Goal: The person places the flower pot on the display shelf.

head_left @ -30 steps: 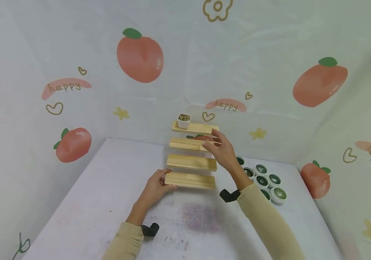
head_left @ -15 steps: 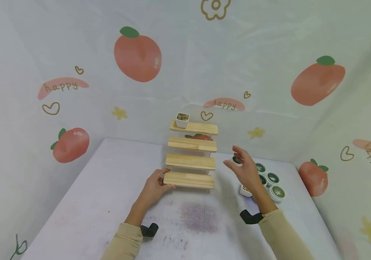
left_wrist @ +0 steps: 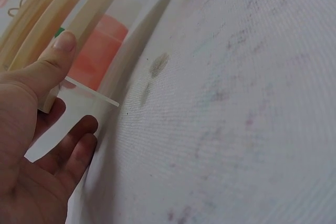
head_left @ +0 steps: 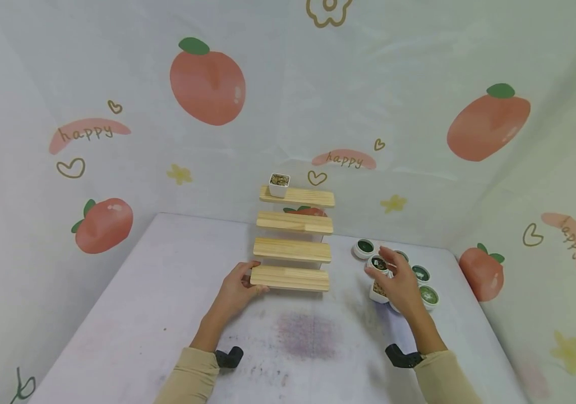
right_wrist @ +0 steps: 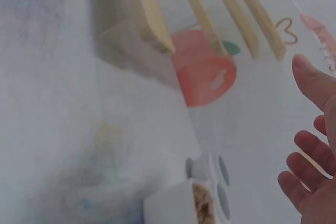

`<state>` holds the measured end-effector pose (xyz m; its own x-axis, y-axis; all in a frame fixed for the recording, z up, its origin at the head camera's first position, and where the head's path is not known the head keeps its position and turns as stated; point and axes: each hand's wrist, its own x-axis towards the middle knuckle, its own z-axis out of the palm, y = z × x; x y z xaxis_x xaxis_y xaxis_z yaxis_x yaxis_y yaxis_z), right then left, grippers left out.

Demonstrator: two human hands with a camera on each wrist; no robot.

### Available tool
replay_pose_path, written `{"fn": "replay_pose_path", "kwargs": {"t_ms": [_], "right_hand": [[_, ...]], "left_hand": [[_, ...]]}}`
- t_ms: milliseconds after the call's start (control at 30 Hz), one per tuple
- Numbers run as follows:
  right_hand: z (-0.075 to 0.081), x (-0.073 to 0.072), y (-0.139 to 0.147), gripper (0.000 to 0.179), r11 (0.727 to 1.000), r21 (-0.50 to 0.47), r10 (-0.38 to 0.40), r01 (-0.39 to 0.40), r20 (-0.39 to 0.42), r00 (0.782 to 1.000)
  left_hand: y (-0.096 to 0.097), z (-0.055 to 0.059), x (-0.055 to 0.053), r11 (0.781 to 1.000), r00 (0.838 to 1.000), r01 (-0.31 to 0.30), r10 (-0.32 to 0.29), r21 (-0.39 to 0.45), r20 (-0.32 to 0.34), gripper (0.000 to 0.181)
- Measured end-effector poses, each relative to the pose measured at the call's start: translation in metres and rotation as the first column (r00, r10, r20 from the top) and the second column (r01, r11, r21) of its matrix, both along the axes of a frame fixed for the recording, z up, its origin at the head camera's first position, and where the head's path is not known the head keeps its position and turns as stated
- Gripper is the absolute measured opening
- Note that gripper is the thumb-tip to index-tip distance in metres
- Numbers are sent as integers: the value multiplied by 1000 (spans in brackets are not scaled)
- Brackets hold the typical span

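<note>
A four-tier stand of pale wooden planks (head_left: 291, 250) is at the centre of the table. My left hand (head_left: 234, 289) grips the left end of the lowest plank (head_left: 290, 278), thumb in front and a finger behind, as the left wrist view also shows. On the top plank's left end sits a small square white pot (head_left: 279, 186) with grainy brown-green filling. My right hand (head_left: 400, 283) hovers over a group of small pots at the right, its fingers spread and holding nothing. Under it, partly hidden, is a square white pot (right_wrist: 168, 205) with a tan filling.
Several round white pots with green tops stand at the right, among them one at the back (head_left: 365, 248) and one at the front right (head_left: 429, 296). A fruit-printed white cloth (head_left: 394, 112) hangs behind the white table (head_left: 176, 336).
My right hand has moved from beside the stand's upper planks, right and down, to above the pots. The left hand keeps its grip on the lowest plank. The head view has shifted slightly.
</note>
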<state>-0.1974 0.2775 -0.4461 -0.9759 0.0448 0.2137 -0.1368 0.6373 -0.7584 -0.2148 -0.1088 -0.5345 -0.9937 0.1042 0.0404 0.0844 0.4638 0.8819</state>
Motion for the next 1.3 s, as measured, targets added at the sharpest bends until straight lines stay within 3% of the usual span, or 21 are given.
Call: {"fn": "replay_pose_path", "kwargs": {"t_ms": [333,567,867,1133,1300], "right_hand": [[-37,4,28,72,993,101,-59,61,-30,998],[-52,2,35,69,979,189,-61,82,-114,992],[-64,3,43,74,956,269,-130,120,20,991],[-68,1,42,76,935,333,-143,123,37,989],[-68,1,42,75,923,368,-157,113,91,983]], "left_hand": [[0,-3,-2,1000,1000,-7,7,10,-8,74],[1,-3,-1,1000,1000,-10,10,21,-1,74],[1,-3,0,1000,1000,-11,11,10,-22,73],[1,-5,-1,1000,1000,-12,12,13,-26,72],[1,-5,-1,1000,1000,-12,12,15,-23,72]]}}
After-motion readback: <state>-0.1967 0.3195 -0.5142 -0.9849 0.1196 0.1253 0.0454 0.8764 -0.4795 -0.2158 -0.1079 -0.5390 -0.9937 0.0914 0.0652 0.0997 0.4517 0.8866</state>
